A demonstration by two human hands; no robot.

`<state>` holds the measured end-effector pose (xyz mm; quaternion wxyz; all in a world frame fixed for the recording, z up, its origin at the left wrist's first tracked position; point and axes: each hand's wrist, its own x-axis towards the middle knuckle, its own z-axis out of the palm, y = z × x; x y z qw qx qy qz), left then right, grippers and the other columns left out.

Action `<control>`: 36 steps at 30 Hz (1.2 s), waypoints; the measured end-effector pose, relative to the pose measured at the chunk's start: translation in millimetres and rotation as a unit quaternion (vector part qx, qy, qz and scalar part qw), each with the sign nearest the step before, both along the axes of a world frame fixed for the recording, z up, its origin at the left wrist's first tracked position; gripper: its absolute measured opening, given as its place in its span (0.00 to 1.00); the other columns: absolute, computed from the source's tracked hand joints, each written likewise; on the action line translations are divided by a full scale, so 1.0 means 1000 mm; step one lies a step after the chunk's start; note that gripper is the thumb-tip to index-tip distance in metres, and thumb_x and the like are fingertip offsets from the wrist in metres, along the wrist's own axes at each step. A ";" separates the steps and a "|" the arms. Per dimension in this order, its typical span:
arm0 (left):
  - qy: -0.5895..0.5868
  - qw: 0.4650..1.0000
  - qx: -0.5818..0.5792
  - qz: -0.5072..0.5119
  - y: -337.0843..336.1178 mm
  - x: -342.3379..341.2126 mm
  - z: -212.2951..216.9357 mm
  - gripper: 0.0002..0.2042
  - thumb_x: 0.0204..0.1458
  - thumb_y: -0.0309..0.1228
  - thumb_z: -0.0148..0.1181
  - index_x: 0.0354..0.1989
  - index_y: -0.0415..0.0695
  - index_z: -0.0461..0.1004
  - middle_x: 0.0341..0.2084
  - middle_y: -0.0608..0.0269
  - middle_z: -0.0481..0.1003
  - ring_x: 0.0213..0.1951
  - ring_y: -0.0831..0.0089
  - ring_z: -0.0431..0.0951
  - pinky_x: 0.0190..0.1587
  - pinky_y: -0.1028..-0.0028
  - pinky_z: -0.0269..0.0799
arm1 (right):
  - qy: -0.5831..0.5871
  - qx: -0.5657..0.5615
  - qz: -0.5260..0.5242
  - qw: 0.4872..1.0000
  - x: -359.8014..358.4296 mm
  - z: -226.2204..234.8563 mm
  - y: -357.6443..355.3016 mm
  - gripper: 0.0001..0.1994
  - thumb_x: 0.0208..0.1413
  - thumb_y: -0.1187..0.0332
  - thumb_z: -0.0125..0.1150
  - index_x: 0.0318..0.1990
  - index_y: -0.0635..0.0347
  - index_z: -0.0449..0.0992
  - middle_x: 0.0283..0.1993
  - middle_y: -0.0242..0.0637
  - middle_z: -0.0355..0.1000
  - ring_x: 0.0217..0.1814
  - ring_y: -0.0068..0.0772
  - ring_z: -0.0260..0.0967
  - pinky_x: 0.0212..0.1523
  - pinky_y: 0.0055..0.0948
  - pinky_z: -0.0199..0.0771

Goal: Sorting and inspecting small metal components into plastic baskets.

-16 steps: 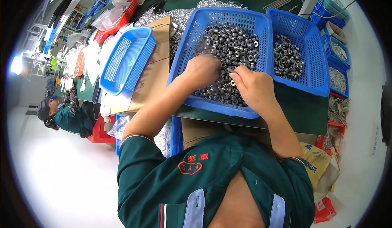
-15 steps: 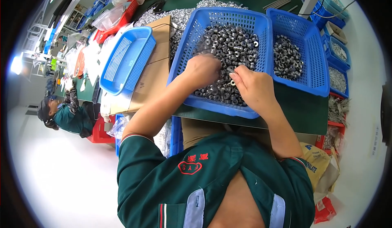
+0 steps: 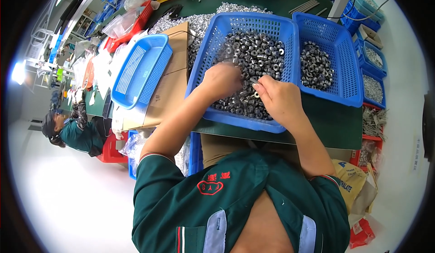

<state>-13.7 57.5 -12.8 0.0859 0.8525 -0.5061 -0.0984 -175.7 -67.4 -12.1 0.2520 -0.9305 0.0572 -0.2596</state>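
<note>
A blue perforated basket stands before me, filled with many small grey metal rings. Over its middle, my right hand pinches a short, slim metal piece between thumb and forefinger; its exact kind is too small to tell. My left hand hovers at the left of the rings, close to that piece, its fingers smeared by motion. Whether the left fingers hold anything is hidden. Against the right side stands a second blue basket with a smaller heap of similar rings.
At left, a lighter blue basket rests on cardboard. Shiny small metal parts are heaped behind it. Thin rods lie at the back of the green table. A co-worker sits far left. Stacked bins stand right.
Both hands stay over the basket, the right one shifting very slightly left and down in the picture. The view has moved a little. No other object has visibly changed place.
</note>
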 end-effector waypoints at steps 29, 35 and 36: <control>0.679 0.696 -0.216 0.084 -0.001 0.012 0.019 0.15 0.57 0.37 0.58 0.44 0.36 0.75 0.30 0.64 0.74 0.23 0.84 0.60 0.26 0.83 0.53 | 0.043 0.059 -0.011 0.997 -0.003 0.004 0.000 0.11 0.58 0.60 0.56 0.30 0.58 0.70 0.20 0.46 0.69 0.24 0.51 0.69 0.23 0.43 0.64; 0.648 0.733 -0.203 0.037 -0.003 0.001 0.023 0.13 0.59 0.37 0.56 0.44 0.39 0.75 0.30 0.69 0.75 0.31 0.84 0.70 0.30 0.85 0.60 | 0.008 0.128 -0.029 0.991 -0.002 0.002 -0.001 0.10 0.59 0.61 0.56 0.33 0.58 0.74 0.20 0.45 0.69 0.22 0.49 0.69 0.22 0.39 0.64; 0.639 0.744 -0.196 0.025 -0.003 -0.001 0.024 0.13 0.59 0.37 0.56 0.43 0.39 0.75 0.30 0.69 0.75 0.31 0.85 0.70 0.30 0.85 0.61 | 0.004 0.117 -0.029 0.993 -0.001 -0.001 -0.002 0.10 0.59 0.61 0.56 0.33 0.59 0.74 0.19 0.45 0.68 0.21 0.48 0.68 0.22 0.39 0.63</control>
